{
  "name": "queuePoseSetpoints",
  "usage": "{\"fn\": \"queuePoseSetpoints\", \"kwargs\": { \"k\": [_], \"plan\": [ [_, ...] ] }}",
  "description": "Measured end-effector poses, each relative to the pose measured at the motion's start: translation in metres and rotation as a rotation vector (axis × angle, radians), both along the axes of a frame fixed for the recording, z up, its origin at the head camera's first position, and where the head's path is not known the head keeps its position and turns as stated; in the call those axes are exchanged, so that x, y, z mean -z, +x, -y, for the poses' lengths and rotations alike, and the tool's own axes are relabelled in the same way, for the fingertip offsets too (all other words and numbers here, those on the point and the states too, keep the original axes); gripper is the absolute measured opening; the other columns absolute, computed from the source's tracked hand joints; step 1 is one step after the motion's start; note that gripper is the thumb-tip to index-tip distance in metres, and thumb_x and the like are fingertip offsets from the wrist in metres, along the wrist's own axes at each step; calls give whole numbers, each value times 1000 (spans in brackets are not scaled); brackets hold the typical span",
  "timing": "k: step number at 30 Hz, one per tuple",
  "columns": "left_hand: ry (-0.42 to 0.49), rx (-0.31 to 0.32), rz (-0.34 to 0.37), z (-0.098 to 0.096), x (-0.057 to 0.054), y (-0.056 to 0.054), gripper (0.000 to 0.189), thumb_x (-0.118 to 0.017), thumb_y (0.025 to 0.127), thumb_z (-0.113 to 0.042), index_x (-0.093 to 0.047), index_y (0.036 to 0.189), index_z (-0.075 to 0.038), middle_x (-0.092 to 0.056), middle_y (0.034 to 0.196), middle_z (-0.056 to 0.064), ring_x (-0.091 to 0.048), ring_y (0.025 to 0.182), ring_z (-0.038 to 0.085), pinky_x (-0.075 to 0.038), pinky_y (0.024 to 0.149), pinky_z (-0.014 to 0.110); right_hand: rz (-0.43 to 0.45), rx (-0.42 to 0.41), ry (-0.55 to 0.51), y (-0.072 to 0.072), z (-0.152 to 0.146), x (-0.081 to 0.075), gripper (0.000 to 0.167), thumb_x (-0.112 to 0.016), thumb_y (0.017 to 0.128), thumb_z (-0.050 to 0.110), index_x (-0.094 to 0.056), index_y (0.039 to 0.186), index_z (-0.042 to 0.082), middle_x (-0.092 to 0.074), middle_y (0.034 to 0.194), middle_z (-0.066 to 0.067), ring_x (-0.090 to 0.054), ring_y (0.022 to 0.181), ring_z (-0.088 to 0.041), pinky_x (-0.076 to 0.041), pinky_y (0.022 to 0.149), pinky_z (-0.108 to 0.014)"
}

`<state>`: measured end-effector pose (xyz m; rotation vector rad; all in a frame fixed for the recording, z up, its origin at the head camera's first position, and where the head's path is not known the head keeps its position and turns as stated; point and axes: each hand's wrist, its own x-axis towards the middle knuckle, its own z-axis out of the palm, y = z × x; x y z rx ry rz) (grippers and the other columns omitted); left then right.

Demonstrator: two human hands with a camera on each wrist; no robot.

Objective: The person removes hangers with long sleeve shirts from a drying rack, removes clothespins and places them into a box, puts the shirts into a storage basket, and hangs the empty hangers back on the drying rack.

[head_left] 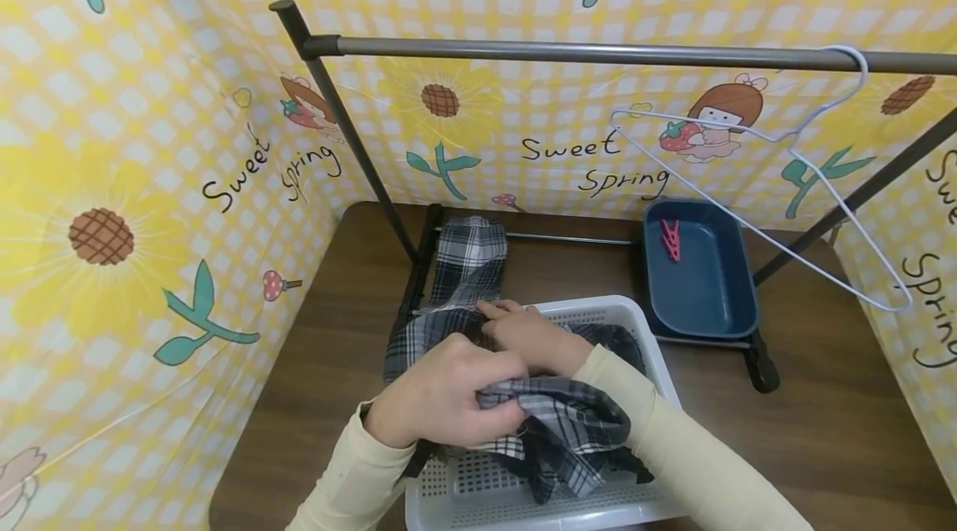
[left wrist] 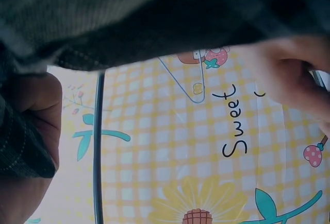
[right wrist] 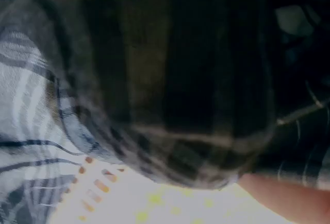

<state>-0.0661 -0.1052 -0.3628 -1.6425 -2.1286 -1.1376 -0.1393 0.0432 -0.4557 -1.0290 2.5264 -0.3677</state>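
A black, grey and white plaid shirt (head_left: 576, 419) lies bunched over a white perforated basket (head_left: 658, 365), with one sleeve (head_left: 471, 253) stretched out past the basket's far left side. My left hand (head_left: 452, 390) grips a fold of it between thumb and fingers above the basket. Just beyond, my right hand (head_left: 534, 338) reaches leftward with bent fingers on the cloth; some fingertips are hidden behind the left hand and fabric. Dark plaid cloth (left wrist: 129, 23) hangs across the top of the left wrist view. The same cloth (right wrist: 180, 80) fills most of the right wrist view.
A grey metal rack bar (head_left: 523, 51) crosses above the brown table (head_left: 299, 398). One white hanger (head_left: 755, 215) hangs from it at the right. Below stands a blue tray (head_left: 706, 298) holding a pink clothespin (head_left: 670, 242). Yellow checked cloth (head_left: 149, 140) surrounds the table.
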Motion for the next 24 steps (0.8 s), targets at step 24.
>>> {"fn": "queuePoseSetpoints", "kwargs": {
  "k": [24],
  "plan": [
    [42,-4,-32,-1,-1,-1,15,-61,79,-5,-50,78,-14,-40,61,-9,-31,51,-4,-25,48,8,-23,275,-902,10,-53,-85,54,-56,95,-7,-50,147,4,-62,100,-5,-60,93,-19,-53,82,-36]
  ]
}}
